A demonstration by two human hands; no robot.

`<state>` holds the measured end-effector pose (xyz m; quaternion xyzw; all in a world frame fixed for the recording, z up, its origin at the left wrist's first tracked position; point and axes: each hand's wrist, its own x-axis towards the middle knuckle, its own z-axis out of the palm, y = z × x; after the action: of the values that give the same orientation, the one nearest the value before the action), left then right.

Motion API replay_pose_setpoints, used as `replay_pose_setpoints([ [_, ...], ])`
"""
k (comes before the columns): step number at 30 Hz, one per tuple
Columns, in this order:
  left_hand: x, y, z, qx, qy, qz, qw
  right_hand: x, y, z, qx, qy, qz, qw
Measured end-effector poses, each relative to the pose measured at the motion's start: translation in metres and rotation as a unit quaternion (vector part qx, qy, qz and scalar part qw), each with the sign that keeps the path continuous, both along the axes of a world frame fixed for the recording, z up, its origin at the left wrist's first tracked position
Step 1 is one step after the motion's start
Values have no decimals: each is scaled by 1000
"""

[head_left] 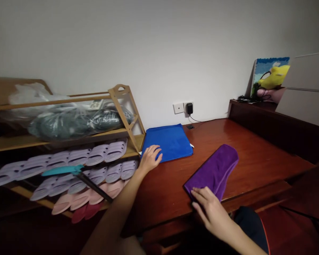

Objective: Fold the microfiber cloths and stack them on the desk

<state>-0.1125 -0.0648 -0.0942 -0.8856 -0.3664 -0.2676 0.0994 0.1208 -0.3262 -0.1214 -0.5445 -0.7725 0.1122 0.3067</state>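
Observation:
A folded purple cloth lies slantwise near the front edge of the reddish-brown wooden desk. My right hand rests on its near left end, fingers stretched over the fabric and thumb apart at the edge. Further back on the desk, against the wall, is a flat blue folded fabric piece with small white tabs at its sides. My left hand is over its near left corner, the fingers loosely bent and spread; nothing shows in them.
On the left stands a wooden shoe rack with several lilac slippers, pink slippers and a plastic-wrapped bundle. A blue-topped dark handle juts in front. A plugged-in charger trails a cord. A yellow plush toy sits back right.

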Motion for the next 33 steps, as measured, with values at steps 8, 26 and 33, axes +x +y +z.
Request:
replay_pose_setpoints([
  [8, 50, -162, 30, -176, 124, -207, 954, 65, -2, 11, 12, 113, 17, 993],
  [26, -51, -163, -8, -150, 123, -154, 969, 127, -15, -19, -11, -137, -52, 989],
  [33, -78, -155, -12, -60, 89, -106, 989, 130, -16, -29, 48, -150, -52, 986],
])
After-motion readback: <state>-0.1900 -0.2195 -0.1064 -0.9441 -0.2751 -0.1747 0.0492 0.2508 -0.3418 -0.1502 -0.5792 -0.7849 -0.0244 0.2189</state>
